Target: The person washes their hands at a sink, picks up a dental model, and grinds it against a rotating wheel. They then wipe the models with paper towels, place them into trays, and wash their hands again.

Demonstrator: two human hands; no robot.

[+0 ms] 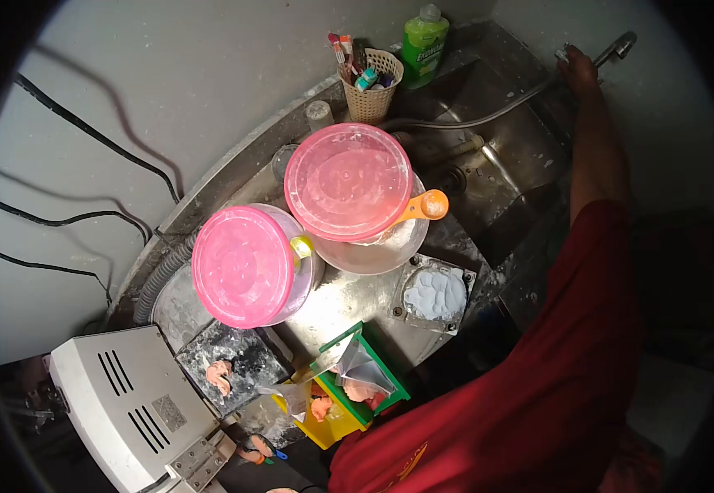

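Observation:
My right hand [580, 72] reaches to the wall at the upper right, its fingers closed around a metal tap [564, 52]. Beside the hand, a curved metal spout [617, 48] points outward. A grey hose [488, 117] runs from the hand across the metal sink [529, 156]. The grip is small and dim in the picture, so its detail is hard to see. My left hand is out of view. On the counter near the sink lies a square metal mould [406, 316] filled with a white, plaster-like lump [435, 294].
Two pink-lidded tubs [242, 267] [348, 181] stand mid-counter, an orange scoop [429, 205] by one. Behind are a green soap bottle [425, 49] and a woven cup [371, 103]. Green [398, 382] and yellow [324, 431] trays hold pinkish pieces. A white machine [131, 403] stands left.

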